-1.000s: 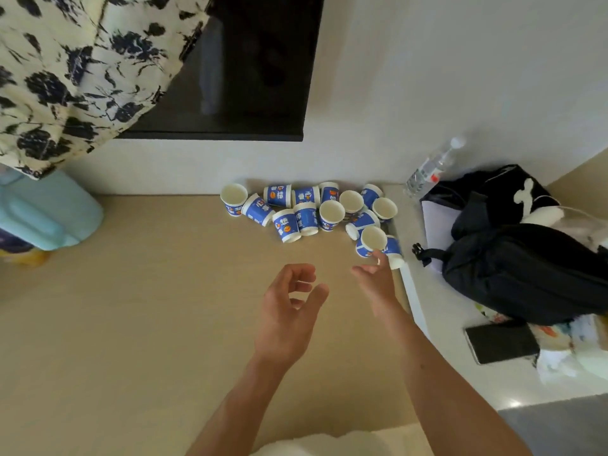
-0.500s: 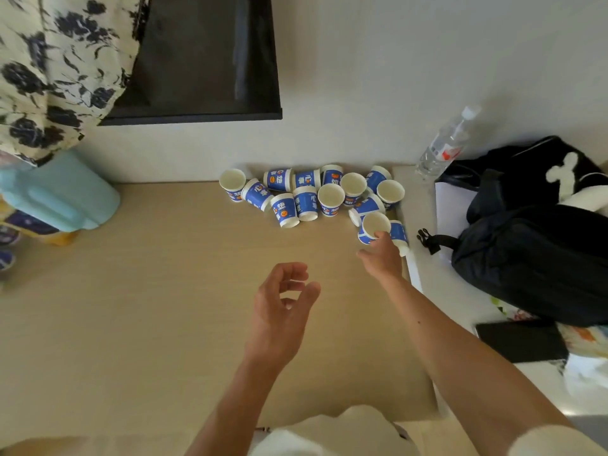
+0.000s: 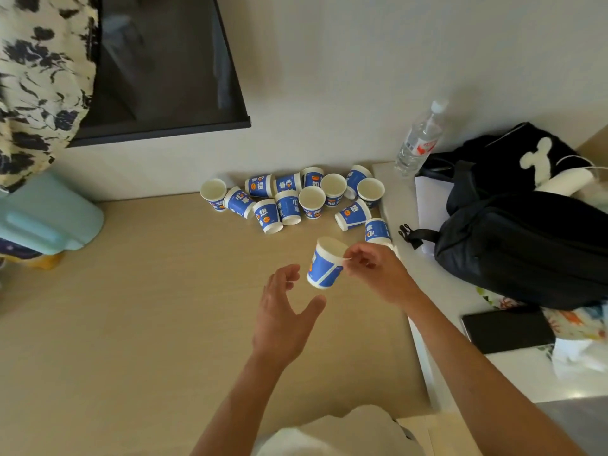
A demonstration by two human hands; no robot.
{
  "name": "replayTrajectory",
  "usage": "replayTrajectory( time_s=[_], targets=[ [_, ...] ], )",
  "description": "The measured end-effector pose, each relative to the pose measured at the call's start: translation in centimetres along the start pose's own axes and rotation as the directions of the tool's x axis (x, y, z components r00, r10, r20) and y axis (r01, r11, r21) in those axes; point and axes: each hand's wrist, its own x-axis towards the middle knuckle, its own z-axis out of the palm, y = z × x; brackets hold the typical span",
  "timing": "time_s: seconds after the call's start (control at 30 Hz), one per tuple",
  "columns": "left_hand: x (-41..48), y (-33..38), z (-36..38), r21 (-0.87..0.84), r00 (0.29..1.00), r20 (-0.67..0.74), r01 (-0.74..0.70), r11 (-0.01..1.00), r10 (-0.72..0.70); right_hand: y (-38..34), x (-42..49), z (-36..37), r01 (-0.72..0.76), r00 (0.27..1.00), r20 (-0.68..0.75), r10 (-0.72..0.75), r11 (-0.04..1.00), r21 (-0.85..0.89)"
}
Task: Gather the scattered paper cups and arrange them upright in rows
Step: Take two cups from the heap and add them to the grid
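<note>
Here, in the right hand: the right hand (image 3: 378,274) pinches one paper cup (image 3: 325,266) by its rim, between thumb and fingertips.
Held cup: blue with a white rim, tilted, its mouth facing up and away. It is lifted above the table (image 3: 131,324), in front of the other cups and apart from them.
Left hand: the left hand (image 3: 284,317) is just beside the held cup, lower and to its left. The fingers are spread and loosely curved with the thumb out, holding nothing. A small gap shows between the fingertips and the cup.
Other cups: a loose cluster of cups (image 3: 296,200) sits at the far edge of the table against the wall. Four stand upright with their white insides showing. The others lie on their sides at mixed angles, several touching. One lone cup (image 3: 377,231) lies at the table's right edge, nearest the right hand.
Right of the table: a white counter (image 3: 454,287) holds a clear water bottle (image 3: 419,139), a black bag (image 3: 526,248) and a dark phone (image 3: 508,329) lying flat.
Left side: a pale blue container (image 3: 46,215) stands at the table's edge, with floral fabric (image 3: 36,77) hanging above it.
Wall: a dark screen (image 3: 158,67) is mounted above the table.
</note>
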Motion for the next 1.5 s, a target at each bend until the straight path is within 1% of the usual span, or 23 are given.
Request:
replayTrajectory(
  time_s=[0.1, 0.17, 0.23, 0.37, 0.43, 0.47, 0.5, 0.53, 0.57, 0.6, 0.63, 0.67, 0.7, 0.73, 0.77, 0.93, 1.0, 1.07, 1.17, 1.27, 1.37, 1.43, 1.5],
  targets=[
    [0.3, 0.5, -0.4, 0.085, 0.998, 0.06, -0.024, 0.996, 0.019, -2.0, -1.1, -0.2, 0.031, 0.983, 0.174, -0.055, 0.99, 0.135],
    [0.6, 0.8, -0.6, 0.067, 0.996, 0.083, -0.049, 0.997, 0.043, -3.0, -1.5, 0.0, 0.037, 0.965, 0.246, -0.086, 0.98, 0.196],
    [0.8, 1.0, -0.8, 0.042, 0.996, 0.072, -0.065, 0.997, 0.062, -3.7, -1.7, 0.4, 0.045, 0.948, 0.295, -0.117, 0.97, 0.24],
    [1.2, 1.0, -1.3, -0.024, 0.999, 0.001, -0.051, 0.998, 0.051, -4.2, -1.4, 0.8, 0.047, 0.944, 0.294, -0.153, 0.94, 0.339],
    [1.2, 0.9, -1.6, -0.06, 0.999, -0.027, -0.041, 0.997, 0.039, -3.6, -0.2, 0.5, 0.037, 0.958, 0.256, -0.129, 0.941, 0.335],
    [1.2, 0.9, -1.8, -0.074, 0.999, -0.035, -0.036, 0.997, 0.034, -2.9, 0.8, 0.3, 0.043, 0.973, 0.21, -0.1, 0.964, 0.261],
    [1.2, 0.8, -2.0, -0.081, 0.999, -0.041, -0.034, 0.996, 0.031, -1.8, 2.0, 0.0, 0.051, 0.987, 0.145, -0.069, 0.99, 0.129],
    [1.1, 0.7, -2.1, -0.088, 0.999, -0.043, -0.034, 0.996, 0.03, -0.5, 3.3, -0.3, 0.044, 0.997, 0.07, -0.041, 0.998, -0.052],
    [1.1, 0.5, -2.2, -0.095, 0.999, -0.042, -0.031, 0.995, 0.027, 0.9, 4.5, -0.8, 0.021, 1.0, 0.005, -0.02, 0.966, -0.258],
    [1.1, 0.5, -2.2, -0.103, 0.999, -0.04, -0.029, 0.994, 0.025, 2.5, 5.8, -1.4, -0.004, 0.999, -0.034, -0.014, 0.879, -0.477],
    [1.0, 0.4, -2.2, -0.109, 0.999, -0.037, -0.027, 0.994, 0.023, 3.9, 6.8, -2.0, -0.022, 0.999, -0.043, -0.008, 0.745, -0.667],
    [1.0, 0.3, -2.1, -0.114, 0.999, -0.035, -0.024, 0.993, 0.02, 5.2, 7.6, -2.6, -0.038, 0.999, -0.038, 0.013, 0.609, -0.793],
    [0.9, 0.3, -2.1, -0.115, 0.999, -0.033, -0.023, 0.993, 0.019, 6.1, 8.2, -3.0, -0.053, 0.998, -0.038, 0.041, 0.503, -0.862],
    [0.8, 0.3, -1.9, -0.117, 0.999, -0.034, -0.024, 0.993, 0.02, 6.9, 8.6, -3.3, -0.066, 0.997, -0.042, 0.065, 0.435, -0.898],
    [0.7, 0.2, -1.9, -0.12, 0.999, -0.031, -0.026, 0.992, 0.022, 7.4, 8.7, -3.5, -0.077, 0.996, -0.052, 0.074, 0.398, -0.914],
    [0.4, 0.0, -1.9, -0.124, 0.999, -0.028, -0.033, 0.992, 0.03, 8.2, 8.4, -2.8, -0.07, 0.997, -0.073, 0.003, 0.334, -0.94],
    [0.4, -0.1, -2.0, -0.126, 0.999, -0.035, -0.032, 0.991, 0.028, 8.3, 8.3, -2.6, -0.061, 0.997, -0.076, -0.031, 0.339, -0.939],
    [0.3, -0.1, -2.1, -0.13, 0.999, -0.037, -0.034, 0.991, 0.03, 8.3, 8.2, -2.4, -0.048, 0.992, -0.09, -0.091, 0.385, -0.922],
    [0.1, -0.2, -2.1, -0.129, 0.999, -0.034, -0.037, 0.991, 0.033, 7.7, 7.8, -1.9, -0.028, 0.983, -0.12, -0.138, 0.532, -0.846],
    [-0.2, -0.5, -2.1, -0.128, 0.999, -0.032, -0.036, 0.991, 0.033, 7.5, 7.2, -1.2, -0.096, 0.988, -0.153, -0.028, 0.665, -0.741],
    [-0.4, -0.6, -2.1, -0.133, 0.999, -0.025, -0.03, 0.991, 0.027, 7.8, 6.4, -0.6, -0.13, 0.991, -0.106, 0.081, 0.744, -0.655],
    [-0.5, -0.6, -2.1, -0.135, 0.999, -0.023, -0.025, 0.99, 0.022, 8.3, 5.8, -0.3, -0.134, 0.991, -0.073, 0.113, 0.791, -0.598],
    [-0.6, -0.8, -2.3, -0.138, 0.999, -0.028, -0.021, 0.99, 0.017, 9.2, 5.3, -0.2, -0.128, 0.992, -0.066, 0.109, 0.849, -0.513]
  ],
)
